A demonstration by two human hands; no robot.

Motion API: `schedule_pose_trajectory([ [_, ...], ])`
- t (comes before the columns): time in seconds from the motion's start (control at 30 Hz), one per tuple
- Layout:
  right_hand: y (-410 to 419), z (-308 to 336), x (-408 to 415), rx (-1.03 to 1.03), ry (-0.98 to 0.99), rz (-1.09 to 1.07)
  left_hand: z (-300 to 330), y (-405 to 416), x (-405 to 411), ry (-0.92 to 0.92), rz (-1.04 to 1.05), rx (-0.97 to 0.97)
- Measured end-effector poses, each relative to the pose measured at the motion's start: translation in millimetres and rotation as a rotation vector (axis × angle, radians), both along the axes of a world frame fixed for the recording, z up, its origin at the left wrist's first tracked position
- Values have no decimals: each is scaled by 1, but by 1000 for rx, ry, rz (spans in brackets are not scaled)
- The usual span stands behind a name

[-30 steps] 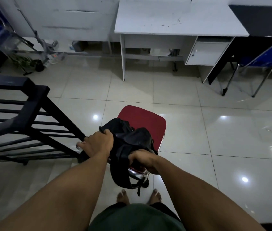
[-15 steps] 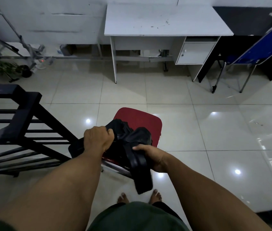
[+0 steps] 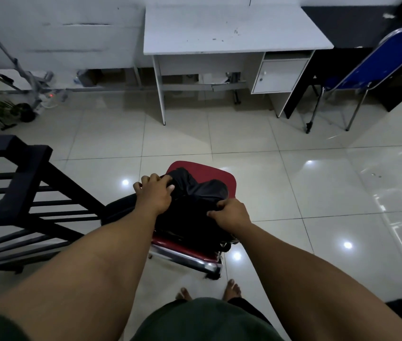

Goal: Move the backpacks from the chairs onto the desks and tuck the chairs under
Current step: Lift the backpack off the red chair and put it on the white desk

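A black backpack [image 3: 195,200] lies on the seat of a red chair [image 3: 224,179] with a chrome frame, right in front of me. My left hand [image 3: 154,193] grips the backpack's left top edge. My right hand [image 3: 232,214] pinches its fabric on the right side. A white desk [image 3: 232,30] with a small cupboard stands against the far wall, its top bare. The backpack's straps are hidden under the bag and my hands.
A dark slatted rack [image 3: 22,193] stands close on the left of the chair. A blue folding chair [image 3: 377,67] stands at the far right beside a black desk [image 3: 347,23]. A metal frame and a power strip [image 3: 47,99] lie at the far left. Glossy tiled floor lies between me and the white desk.
The backpack was draped over the chair's back with a strap hanging down. It has been brought up onto the seat, and both hands have shifted forward on it.
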State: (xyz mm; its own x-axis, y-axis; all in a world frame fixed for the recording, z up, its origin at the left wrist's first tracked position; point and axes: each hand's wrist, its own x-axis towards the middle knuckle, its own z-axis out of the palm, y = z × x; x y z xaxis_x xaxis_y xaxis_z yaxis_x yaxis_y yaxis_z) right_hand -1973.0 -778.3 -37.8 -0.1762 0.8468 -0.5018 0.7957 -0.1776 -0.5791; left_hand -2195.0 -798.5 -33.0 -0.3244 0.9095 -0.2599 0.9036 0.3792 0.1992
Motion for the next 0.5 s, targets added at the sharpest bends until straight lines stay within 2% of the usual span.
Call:
schedule_pose_trajectory([
  [0.23,6,-9,3,-44,5,-67,7,19,-9,3,-170,-80],
  [0.37,11,-10,3,-47,9,-86,8,28,5,73,-162,-5],
  [0.5,18,-9,3,-42,-2,-94,4,35,21,135,-176,171],
])
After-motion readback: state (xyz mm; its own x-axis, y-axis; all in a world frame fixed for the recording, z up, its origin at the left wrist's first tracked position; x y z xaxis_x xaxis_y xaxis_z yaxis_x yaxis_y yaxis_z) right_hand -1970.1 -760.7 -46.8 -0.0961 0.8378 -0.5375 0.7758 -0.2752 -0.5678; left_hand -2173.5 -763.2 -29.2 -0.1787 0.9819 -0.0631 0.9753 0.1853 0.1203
